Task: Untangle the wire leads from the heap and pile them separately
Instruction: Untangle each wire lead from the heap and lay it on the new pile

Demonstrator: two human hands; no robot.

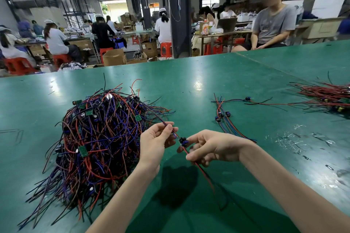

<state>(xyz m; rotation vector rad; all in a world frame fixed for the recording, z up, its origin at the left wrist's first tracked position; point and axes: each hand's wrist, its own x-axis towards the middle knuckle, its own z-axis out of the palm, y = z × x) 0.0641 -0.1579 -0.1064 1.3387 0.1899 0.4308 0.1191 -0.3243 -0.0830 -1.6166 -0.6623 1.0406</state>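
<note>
A big tangled heap (98, 138) of red, blue and black wire leads with small green boards lies on the left of the green table (208, 81). My left hand (155, 142) pinches one lead's blue and red wires just right of the heap. My right hand (210, 147) holds the same wire lead (200, 168) by its small black and blue connector (183, 141); the red and black tails hang toward me. A small pile of separated leads (225, 119) lies to the right of my hands.
A second bundle of red and black leads (325, 96) lies at the far right edge. Scraps of clear tape and marks (295, 138) dot the table on the right. A seated person (270, 24) is beyond the table's far edge, with other workers at benches behind.
</note>
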